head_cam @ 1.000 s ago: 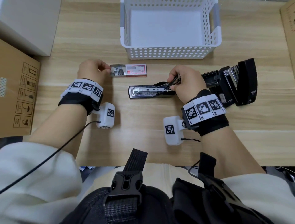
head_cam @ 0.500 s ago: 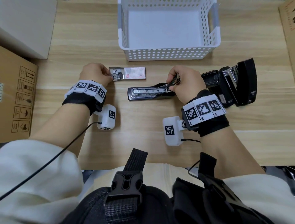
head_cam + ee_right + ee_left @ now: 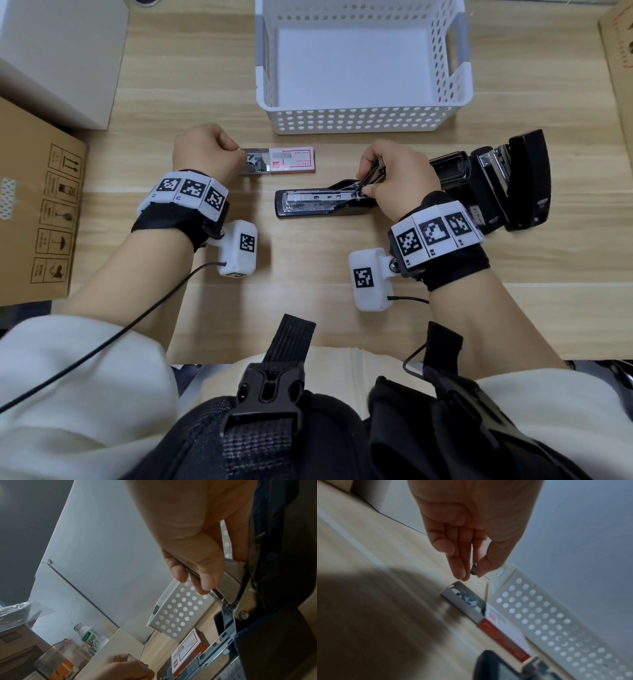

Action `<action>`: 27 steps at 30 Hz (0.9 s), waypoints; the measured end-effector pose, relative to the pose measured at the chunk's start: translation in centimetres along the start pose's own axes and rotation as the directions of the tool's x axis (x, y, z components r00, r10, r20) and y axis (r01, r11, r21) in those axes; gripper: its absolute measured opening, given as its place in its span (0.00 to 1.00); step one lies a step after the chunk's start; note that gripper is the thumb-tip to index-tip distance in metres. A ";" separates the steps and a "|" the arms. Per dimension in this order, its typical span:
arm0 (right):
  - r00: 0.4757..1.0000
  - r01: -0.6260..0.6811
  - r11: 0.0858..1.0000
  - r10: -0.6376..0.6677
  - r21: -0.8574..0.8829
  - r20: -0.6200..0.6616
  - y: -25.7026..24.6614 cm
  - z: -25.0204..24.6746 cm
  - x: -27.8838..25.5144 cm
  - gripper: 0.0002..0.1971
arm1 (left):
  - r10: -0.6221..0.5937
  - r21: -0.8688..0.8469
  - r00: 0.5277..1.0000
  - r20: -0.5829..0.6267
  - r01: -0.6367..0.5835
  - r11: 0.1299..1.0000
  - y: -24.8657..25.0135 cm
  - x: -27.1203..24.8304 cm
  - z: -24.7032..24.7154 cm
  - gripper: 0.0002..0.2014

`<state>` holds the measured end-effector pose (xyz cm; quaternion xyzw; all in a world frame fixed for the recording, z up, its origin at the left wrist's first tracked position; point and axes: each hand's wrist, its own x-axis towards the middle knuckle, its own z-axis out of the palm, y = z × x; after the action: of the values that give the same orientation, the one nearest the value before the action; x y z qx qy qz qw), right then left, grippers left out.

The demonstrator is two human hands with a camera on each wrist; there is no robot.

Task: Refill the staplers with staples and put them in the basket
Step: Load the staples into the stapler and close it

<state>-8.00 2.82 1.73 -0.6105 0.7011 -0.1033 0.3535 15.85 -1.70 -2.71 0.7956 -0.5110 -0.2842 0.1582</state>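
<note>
A black stapler (image 3: pixel 322 205) lies flat and opened on the wooden table, its metal staple channel exposed. My right hand (image 3: pixel 368 178) pinches the raised metal arm at its hinge end, seen close in the right wrist view as the stapler (image 3: pixel 230 585) under my right hand (image 3: pixel 193 582). My left hand (image 3: pixel 238 155) hovers at the pulled-out tray of the red and white staple box (image 3: pixel 279 161). There my left hand (image 3: pixel 471 573) pinches a small dark piece of staples (image 3: pixel 474 568) just above the staple box (image 3: pixel 465 601). The white perforated basket (image 3: pixel 359 118) stands behind.
Two more black staplers (image 3: pixel 496 178), lids open, lie right of my right hand. A cardboard box (image 3: pixel 34 212) and a white box (image 3: pixel 58 58) sit at the left, and more cardboard (image 3: pixel 616 68) at the far right edge.
My left hand has shifted slightly at the open end of the staple box. My right hand and the opened stapler have stayed put.
</note>
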 end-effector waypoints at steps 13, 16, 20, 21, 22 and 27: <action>1.000 0.017 0.999 -0.017 -0.032 0.017 0.3 0.1 -0.1 0.14 | 0.215 -0.200 0.939 0.268 -0.164 0.966 3.1 -3.0 2.7 0.12; 1.000 0.019 0.999 -0.018 -0.035 0.012 0.5 0.1 -0.2 0.13 | 0.248 -0.112 0.921 0.300 -0.224 0.968 3.7 -4.2 4.0 0.12; 0.999 0.030 0.998 -0.029 -0.047 0.020 0.7 0.1 -0.3 0.14 | 0.256 -0.007 0.912 0.321 -0.268 0.963 4.0 -5.2 5.6 0.10; 0.999 0.033 0.998 -0.032 -0.049 0.021 0.7 0.1 -0.4 0.14 | 0.255 0.006 0.910 0.326 -0.271 0.962 4.1 -5.3 5.8 0.10; 0.999 0.035 0.998 -0.034 -0.051 0.021 0.8 0.2 -0.4 0.14 | 0.251 0.016 0.912 0.326 -0.271 0.963 4.1 -5.3 5.9 0.10; 0.999 0.037 0.997 -0.035 -0.062 0.025 0.9 0.3 -0.3 0.14 | 0.233 0.035 0.920 0.315 -0.257 0.966 4.1 -5.4 6.2 0.10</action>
<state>-8.49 3.35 1.12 -0.6349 0.6887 -0.0806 0.3407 7.34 1.65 -3.78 0.6768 -0.6352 -0.3632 0.0809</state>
